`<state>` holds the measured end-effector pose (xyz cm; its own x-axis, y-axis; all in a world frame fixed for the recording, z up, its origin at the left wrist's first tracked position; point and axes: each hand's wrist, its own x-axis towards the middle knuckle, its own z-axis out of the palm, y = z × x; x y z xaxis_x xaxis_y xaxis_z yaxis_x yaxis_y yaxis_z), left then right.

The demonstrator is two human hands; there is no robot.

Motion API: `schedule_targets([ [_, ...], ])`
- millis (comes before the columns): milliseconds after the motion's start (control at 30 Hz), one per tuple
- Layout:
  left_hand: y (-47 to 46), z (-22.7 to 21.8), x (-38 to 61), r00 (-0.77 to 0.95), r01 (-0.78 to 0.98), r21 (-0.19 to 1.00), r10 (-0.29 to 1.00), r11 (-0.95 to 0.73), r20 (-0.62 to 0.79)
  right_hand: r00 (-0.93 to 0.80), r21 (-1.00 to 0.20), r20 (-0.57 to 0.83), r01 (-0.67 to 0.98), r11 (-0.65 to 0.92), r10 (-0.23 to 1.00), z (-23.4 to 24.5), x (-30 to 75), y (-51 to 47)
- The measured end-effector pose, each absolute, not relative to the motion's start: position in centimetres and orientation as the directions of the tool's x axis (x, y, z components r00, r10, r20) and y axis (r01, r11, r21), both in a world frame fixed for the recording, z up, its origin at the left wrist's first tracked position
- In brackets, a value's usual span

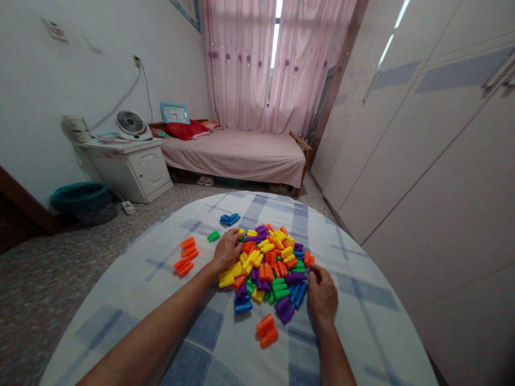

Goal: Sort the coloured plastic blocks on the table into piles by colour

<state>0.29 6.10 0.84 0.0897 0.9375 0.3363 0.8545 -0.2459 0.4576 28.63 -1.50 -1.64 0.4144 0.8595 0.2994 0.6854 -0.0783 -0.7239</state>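
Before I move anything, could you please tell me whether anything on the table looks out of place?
Only slightly: one orange cluster lies alone in front of the mixed pile, away from the orange pieces at left. Nothing looks visibly broken.

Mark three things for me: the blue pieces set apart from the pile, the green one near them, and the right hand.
Blue pieces (230, 220): head view, middle of the group.
Green piece (213, 236): head view, its upper side.
Right hand (324, 295): head view, back of the hand.
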Motion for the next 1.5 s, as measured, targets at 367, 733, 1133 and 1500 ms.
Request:
schedule_targets([
  [367, 8.5, 3.6, 0.1, 0.334, 0.924, 0.146, 0.933, -0.352, 0.135, 0.433, -0.728, 0.266, 0.676, -0.114, 0.861, -1.4, 28.6, -1.6],
  [733, 9.1, 3.7, -0.4, 0.418, 0.887, 0.168, 0.902, -0.430, 0.107, 0.435, -0.729, 0.268, 0.675, -0.114, 0.860, -1.2, 28.4, -1.7],
  [1133, 8.2, 2.5, -1.8, 0.419, 0.843, 0.282, 0.888, -0.458, 0.188, 0.416, -0.723, 0.288, 0.685, -0.089, 0.862, -1.4, 28.5, -1.5],
  [1500, 4.7, 4.1, -3.7, 0.242, 0.887, 0.331, 0.934, -0.323, 0.264, 0.430, -0.726, 0.284, 0.680, -0.100, 0.857, -1.3, 28.4, -1.6],
])
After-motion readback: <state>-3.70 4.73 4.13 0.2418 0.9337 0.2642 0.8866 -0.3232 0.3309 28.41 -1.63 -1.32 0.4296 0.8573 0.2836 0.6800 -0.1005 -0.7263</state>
